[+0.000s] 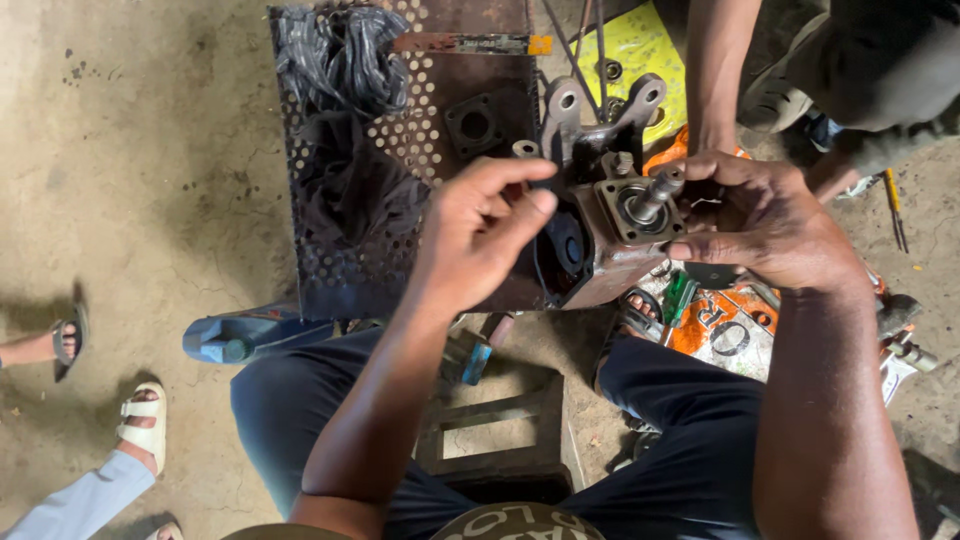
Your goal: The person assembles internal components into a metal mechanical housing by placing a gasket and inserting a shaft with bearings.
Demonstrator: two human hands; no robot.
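Your left hand (480,235) is up in front of the big rusty metal part (600,215). Its fingers are curled in and pinched together near the dark round hole on the side of the part. You cannot tell if something small sits between the fingertips.

Your right hand (765,225) wraps around the right side of the same metal part and holds it. The thumb lies just under the square plate, where a short shiny shaft (655,195) sticks out.

The metal part rests at the near right corner of a rusty tray with many little holes (430,130). A dark rag (345,130) lies bunched on the left side of the tray. A small black square plate with a round hole (473,123) lies near the far edge.

Another person's arm (722,70) reaches down just behind the metal part. A blue bottle (235,338) lies on the floor by your left knee. Feet in sandals (142,425) stand at the left.
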